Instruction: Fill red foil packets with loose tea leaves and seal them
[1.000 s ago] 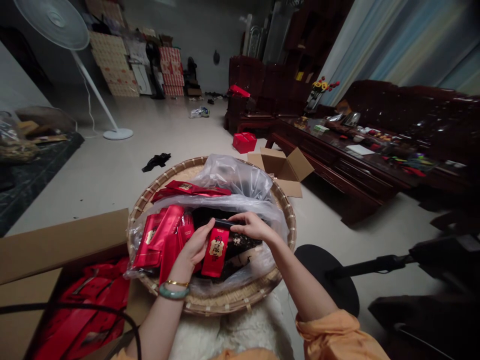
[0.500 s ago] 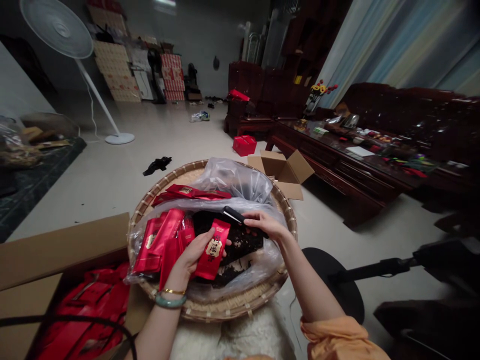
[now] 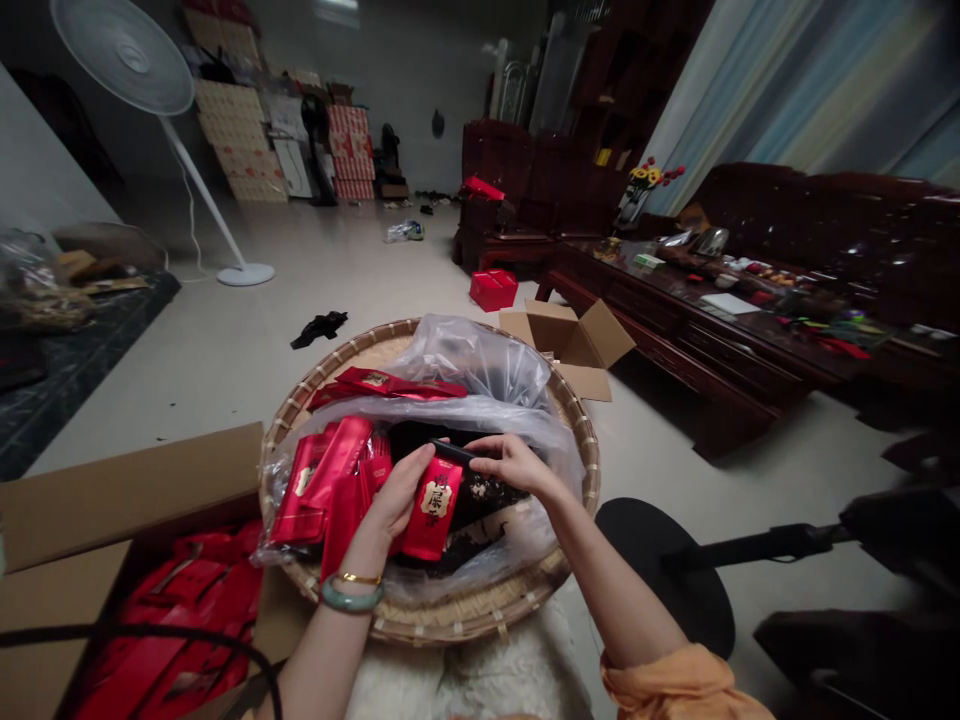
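Note:
My left hand (image 3: 405, 490) is closed on a red packet (image 3: 433, 512) with dark lettering on a gold label, held upright over the basket. A black bag clip (image 3: 452, 453) lies across the packet's top edge. The fingers of my right hand (image 3: 510, 464) pinch the clip's right end, while my left thumb is close to its other end. Below my hands, dark loose leaves (image 3: 480, 530) sit in a clear plastic bag (image 3: 544, 530) inside a round woven basket (image 3: 420, 625). More red packets (image 3: 330, 480) lie left of my left hand.
An open carton (image 3: 187, 600) of red packets stands at lower left, with a black cable (image 3: 150, 632) crossing it. Beyond the basket are another open carton (image 3: 581, 340) and a red box (image 3: 493, 289). A black round stand base (image 3: 667, 570) is at right.
My right hand has moved left and down, bringing the black clip from beside the packet onto its top edge. My left hand still holds the packet. The view has shifted slightly.

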